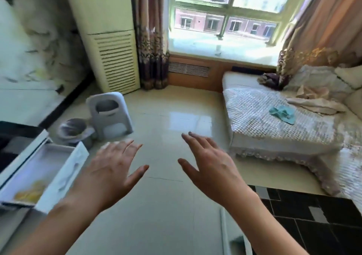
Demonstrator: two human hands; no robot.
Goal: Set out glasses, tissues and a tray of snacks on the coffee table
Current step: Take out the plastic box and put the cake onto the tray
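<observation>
The tiled floor (166, 117) fills the middle of the view, and everything else is best placed from it. At its far right edge stands a sofa (274, 117) with a quilted cover and a small teal cloth (282, 113) on it; at its far left edge stands a tall air conditioner (109, 39). On the floor's left side sit a grey stool (109, 113) and a small grey bin (73, 130). At the near left edge a white drawer (49, 172) hangs open, with something yellow (31, 193) inside that is too blurred to name.

No glasses, tissues or snack tray show anywhere, and no coffee table can be made out, so the task's things lie out of view. The step in hand looks like fetching. To do it well, check the open drawer first, since it is nearest, then carry 1 kind of item at a time with a steady 2-handed hold, and push the drawer in so it does not catch a leg.

Both hands hover above the floor, palms down and well apart. The left hand (115, 168) has its fingers spread straight, holding nothing. The right hand (211, 166) matches it, fingers spread and empty.
</observation>
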